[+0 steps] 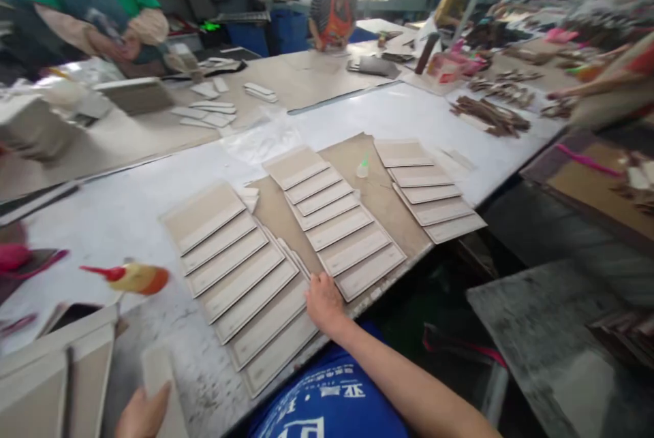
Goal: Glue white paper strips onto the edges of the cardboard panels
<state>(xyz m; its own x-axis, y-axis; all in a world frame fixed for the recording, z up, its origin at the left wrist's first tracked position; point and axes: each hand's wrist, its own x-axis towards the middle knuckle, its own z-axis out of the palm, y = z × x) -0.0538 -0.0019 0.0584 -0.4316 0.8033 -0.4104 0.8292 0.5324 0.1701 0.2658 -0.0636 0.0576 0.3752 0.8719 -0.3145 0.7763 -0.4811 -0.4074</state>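
Note:
At the lower left, my left hand [140, 412] is closed with the thumb over a narrow pale strip of board [162, 373]. My right hand [324, 300] is at the table's front edge, fingers curled down between the left row of overlapping beige panels [255, 295] and the middle row of panels [337, 220]. What its fingertips hold, if anything, is hidden. Thin pale strips [292, 253] show just behind it, beside the left row. A third row of panels [429, 193] lies fanned out on the right.
A small green-tipped bottle [363, 167] stands on brown board between rows. A red-tipped glue bottle [130, 277] lies to the left, behind stacked larger panels [61, 370]. Co-workers [334, 2] work across the table. Brown scraps [490, 114] lie toward the right.

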